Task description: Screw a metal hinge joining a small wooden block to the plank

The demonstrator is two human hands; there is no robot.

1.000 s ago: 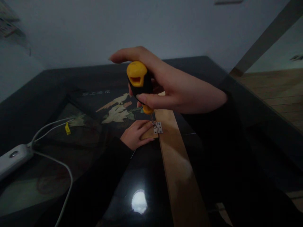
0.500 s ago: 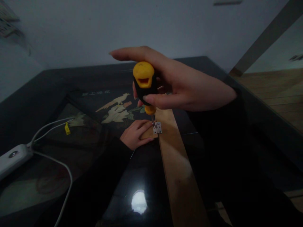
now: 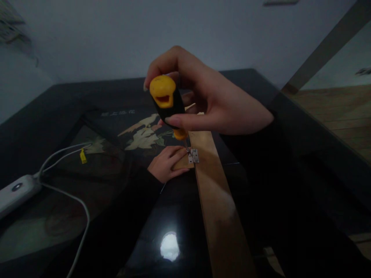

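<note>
My right hand (image 3: 199, 92) is closed around the yellow-and-black handle of a screwdriver (image 3: 174, 108), which leans to the left. Its metal shaft points down to the left leaf of a small silver hinge (image 3: 193, 156); whether the tip sits in a screw is too small to tell. That hinge spans the seam between a short wooden piece (image 3: 182, 163) and a long wooden board (image 3: 216, 193). My left hand (image 3: 166, 164) grips the short piece, fingers on top beside the hinge and thumb along its near edge.
The wood lies on a glossy black table (image 3: 174, 216) decorated with a bird and flowers. At left are a white power strip (image 3: 19, 193), a looping white cable (image 3: 82, 204) and a yellow tag (image 3: 83, 156). A pale wall (image 3: 145, 34) stands behind.
The screwdriver handle has tilted to the left, its tip staying near the hinge. My right index finger, stretched out before, is now curled over the handle. My left hand keeps its place.
</note>
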